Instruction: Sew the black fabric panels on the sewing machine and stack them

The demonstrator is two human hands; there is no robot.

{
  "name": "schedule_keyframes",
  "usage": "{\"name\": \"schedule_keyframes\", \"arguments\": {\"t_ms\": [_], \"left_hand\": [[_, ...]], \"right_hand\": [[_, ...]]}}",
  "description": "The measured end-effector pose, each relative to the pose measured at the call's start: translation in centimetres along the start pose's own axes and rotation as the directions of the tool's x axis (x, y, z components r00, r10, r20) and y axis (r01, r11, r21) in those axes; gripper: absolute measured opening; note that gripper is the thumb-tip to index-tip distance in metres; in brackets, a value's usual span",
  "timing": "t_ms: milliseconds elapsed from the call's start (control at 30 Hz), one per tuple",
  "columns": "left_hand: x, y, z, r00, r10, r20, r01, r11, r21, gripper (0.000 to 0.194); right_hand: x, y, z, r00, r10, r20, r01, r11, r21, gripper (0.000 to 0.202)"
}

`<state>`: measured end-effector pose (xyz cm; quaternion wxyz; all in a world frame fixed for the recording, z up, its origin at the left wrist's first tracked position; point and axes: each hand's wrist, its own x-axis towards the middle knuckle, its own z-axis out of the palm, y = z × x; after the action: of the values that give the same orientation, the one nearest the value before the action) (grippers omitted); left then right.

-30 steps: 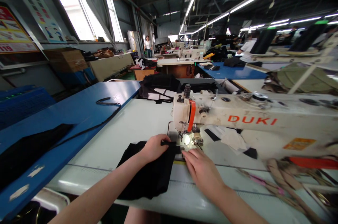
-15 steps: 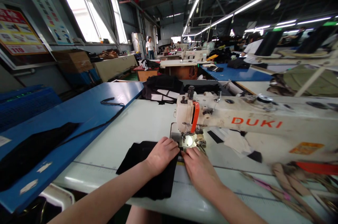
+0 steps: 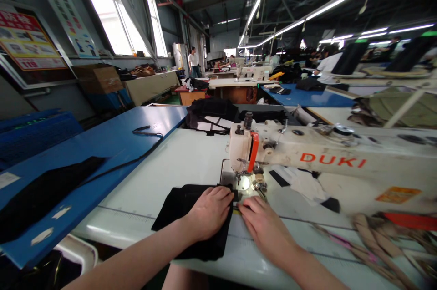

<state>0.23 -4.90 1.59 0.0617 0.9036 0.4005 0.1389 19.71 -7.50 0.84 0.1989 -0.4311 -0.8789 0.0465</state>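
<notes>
A folded black fabric piece (image 3: 174,208) lies on the sewing machine's pale table, its near end at the front edge. My left hand (image 3: 213,208) rests on its right part, fingers together and bent over the right edge, thumb hidden. Just right of that edge, my right hand (image 3: 262,221) is closed, with thumb and index fingertips together low over the table; what they pinch is hidden. Both hands are in front of the needle area of the sewing machine (image 3: 242,149). A dark strip of the fabric reaches toward the lit needle plate (image 3: 244,184).
A blue table (image 3: 112,139) at left bears black cloth (image 3: 51,190) and a thin cord (image 3: 146,155). White and black scraps (image 3: 307,185) lie under the machine arm. Tan straps (image 3: 372,244) are at right. Dark fabric pieces (image 3: 211,110) are piled behind the table.
Both hands have come slightly nearer to me, away from the needle. My left hand lies flatter on the fabric, and a small gap has opened between the hands.
</notes>
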Motion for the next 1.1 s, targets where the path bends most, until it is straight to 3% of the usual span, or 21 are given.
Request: {"name": "schedule_keyframes", "arguments": {"t_ms": [300, 467, 600, 800, 1100], "left_hand": [[0.4, 0.7, -0.1, 1.000, -0.007, 0.011, 0.006, 0.998, 0.064, 0.030], [-0.1, 0.9, -0.3, 1.000, -0.022, -0.008, 0.023, 1.000, 0.005, 0.034], [0.0, 0.1, -0.2, 1.000, 0.004, -0.006, -0.004, 0.999, -0.038, 0.039], [1.9, -1.9, 0.0, 0.996, 0.080, 0.030, -0.078, 0.996, -0.046, 0.041], [3.1, -3.2, 0.4, 0.993, 0.110, 0.044, -0.108, 0.993, -0.044, 0.043]], "right_hand": [[0.4, 1.0, -0.2, 1.000, 0.014, -0.003, -0.014, 0.997, 0.078, 0.023], [1.7, 1.5, 0.4, 1.000, 0.002, -0.011, -0.003, 0.998, -0.058, 0.021], [2.2, 1.6, 0.5, 0.999, -0.037, 0.002, 0.036, 0.987, -0.158, 0.018], [3.1, 2.1, 0.3, 1.000, 0.004, -0.016, -0.007, 0.972, -0.233, 0.014], [3.5, 2.8, 0.8, 0.995, 0.082, -0.048, -0.091, 0.973, -0.213, 0.020]]}}
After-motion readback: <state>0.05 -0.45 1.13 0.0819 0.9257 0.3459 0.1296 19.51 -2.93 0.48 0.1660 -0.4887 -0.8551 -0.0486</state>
